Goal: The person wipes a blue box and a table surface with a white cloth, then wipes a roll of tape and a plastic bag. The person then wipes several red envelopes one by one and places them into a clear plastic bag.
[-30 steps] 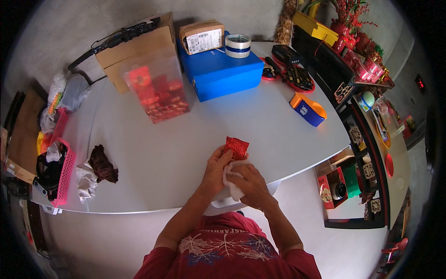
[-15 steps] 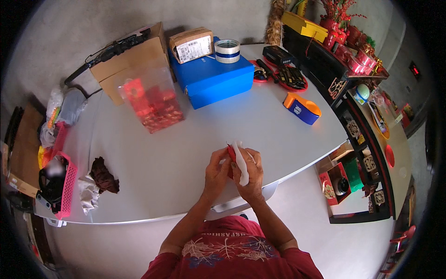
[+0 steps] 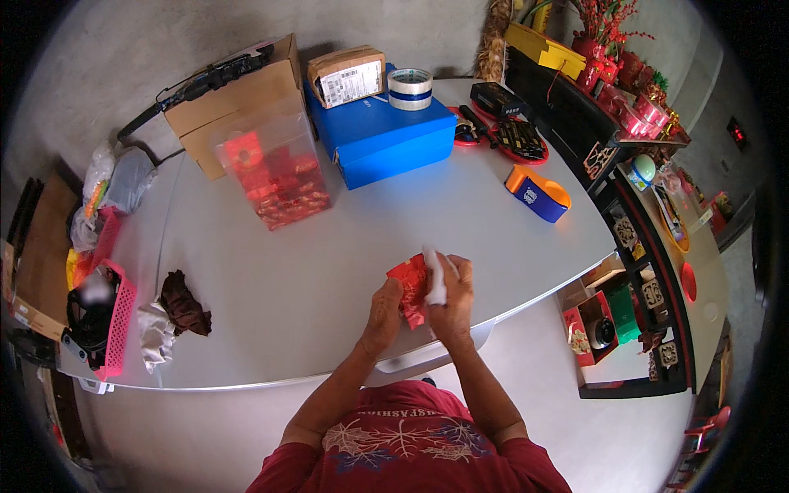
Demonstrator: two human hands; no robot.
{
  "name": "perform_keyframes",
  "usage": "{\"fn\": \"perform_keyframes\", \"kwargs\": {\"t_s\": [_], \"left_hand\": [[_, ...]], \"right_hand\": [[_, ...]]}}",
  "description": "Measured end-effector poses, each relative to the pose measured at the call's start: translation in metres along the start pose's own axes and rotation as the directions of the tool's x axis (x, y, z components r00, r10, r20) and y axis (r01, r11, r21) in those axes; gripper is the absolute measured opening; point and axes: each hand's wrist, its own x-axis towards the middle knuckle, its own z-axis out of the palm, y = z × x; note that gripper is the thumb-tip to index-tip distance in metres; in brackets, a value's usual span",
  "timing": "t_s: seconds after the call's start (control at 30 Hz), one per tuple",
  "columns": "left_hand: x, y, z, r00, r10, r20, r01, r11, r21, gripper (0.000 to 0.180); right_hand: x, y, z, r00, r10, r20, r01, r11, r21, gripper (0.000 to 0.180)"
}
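Observation:
Over the front of the table, my left hand (image 3: 382, 316) is closed on a crinkled red wrapper (image 3: 408, 279), thumb on its near side. To its right, my right hand (image 3: 454, 304) grips a folded white cloth (image 3: 435, 278), which lies against the wrapper's right edge. What is inside the wrapper, if anything, is hidden. Behind the hands a clear plastic box (image 3: 275, 177) holds several red and gold packets. Far to the left, a crumpled dark brown cloth (image 3: 184, 304) lies beside a crumpled silvery-white one (image 3: 154, 337).
A blue box (image 3: 386, 148) carries a small brown parcel (image 3: 348, 78) and a tape roll (image 3: 410, 89). An orange and blue ring-shaped holder (image 3: 538, 195) stands at the right. Pink baskets (image 3: 123, 320) line the left edge. A black shelf unit (image 3: 649, 271) flanks the table's right side.
The red wrapper, mostly covered by my hands before, now spreads out between them. My left hand has shifted slightly right and lower; the white cloth looks more bunched in my right hand.

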Motion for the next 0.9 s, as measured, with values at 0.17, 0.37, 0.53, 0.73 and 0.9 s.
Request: {"fn": "perform_keyframes", "kwargs": {"t_s": [0.17,0.37,0.53,0.73,0.9], "left_hand": [[0.005,0.004,-0.002,0.981,-0.190,-0.046,0.175,0.958,-0.228,0.055],[0.003,0.004,-0.003,0.995,0.084,-0.057,-0.062,0.948,0.313,0.043],[0.007,0.017,0.000,0.989,-0.138,-0.055,0.108,0.924,-0.368,0.046],[0.011,0.012,-0.006,0.982,-0.186,-0.031,0.151,0.875,-0.460,0.050],[0.009,0.015,-0.005,0.963,-0.226,-0.145,0.156,0.911,-0.383,0.065]], "right_hand": [[-0.013,-0.018,0.000,0.950,-0.292,0.110,0.310,0.924,-0.223,0.073],[0.005,-0.014,0.003,0.966,-0.217,0.139,0.245,0.940,-0.238,0.044],[0.004,0.004,-0.005,0.999,0.016,0.043,-0.017,1.000,0.022,0.061],[-0.022,-0.017,0.012,0.900,-0.329,0.284,0.416,0.843,-0.342,0.054],[-0.042,-0.026,-0.002,0.889,-0.223,0.399,0.332,0.915,-0.230,0.050]]}}
